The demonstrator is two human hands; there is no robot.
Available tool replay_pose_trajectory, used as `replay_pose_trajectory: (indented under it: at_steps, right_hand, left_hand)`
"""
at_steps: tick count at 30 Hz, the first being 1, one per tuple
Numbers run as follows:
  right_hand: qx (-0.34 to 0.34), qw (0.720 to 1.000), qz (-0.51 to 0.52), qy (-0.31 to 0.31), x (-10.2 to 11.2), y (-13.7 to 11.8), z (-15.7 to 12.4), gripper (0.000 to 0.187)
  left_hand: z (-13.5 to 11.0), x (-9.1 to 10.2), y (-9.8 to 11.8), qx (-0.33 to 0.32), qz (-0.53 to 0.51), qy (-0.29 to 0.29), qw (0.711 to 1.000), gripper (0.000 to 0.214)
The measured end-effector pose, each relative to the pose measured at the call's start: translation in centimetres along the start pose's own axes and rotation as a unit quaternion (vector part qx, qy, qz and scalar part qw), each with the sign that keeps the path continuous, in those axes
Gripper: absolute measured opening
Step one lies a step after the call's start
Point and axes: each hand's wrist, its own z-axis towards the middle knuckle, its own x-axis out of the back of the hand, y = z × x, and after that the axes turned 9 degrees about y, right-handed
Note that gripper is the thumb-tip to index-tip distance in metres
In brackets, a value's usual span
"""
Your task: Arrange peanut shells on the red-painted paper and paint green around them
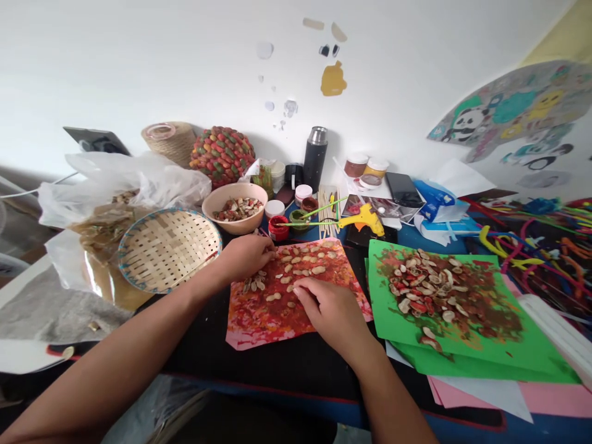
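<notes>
A pink sheet smeared with red and orange paint [259, 320] lies in front of me with several peanut shells [296, 266] scattered on it. My left hand [247, 254] rests at the sheet's upper left corner, fingers curled over shells there; what it grips is hidden. My right hand [330, 308] lies on the sheet's right half, fingers bent and pressed down on a shell near the middle. A beige bowl [237, 208] of shells stands just behind the sheet.
A woven basket [169, 248] and plastic bags [120, 191] sit left. A green sheet [462, 320] with painted shells lies right. Behind are paint pots [278, 228], a yellow glue gun [363, 219], a black flask [316, 157], a phone [404, 189] and pipe cleaners [546, 240].
</notes>
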Motion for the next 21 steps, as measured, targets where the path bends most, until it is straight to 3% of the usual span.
replay_pose_trajectory:
  at_steps: [12, 21]
  right_hand:
    - [0.003, 1.0, 0.001, -0.007, -0.1, -0.1, -0.1, 0.022]
    - [0.011, 1.0, 0.022, 0.018, -0.3, 0.0, -0.2, 0.026]
  left_hand:
    - [-1.1, 0.0, -0.5, 0.011, 0.032, 0.037, 0.999, 0.029]
    - [-1.9, 0.1, -0.3, -0.018, 0.047, -0.005, 0.999, 0.014]
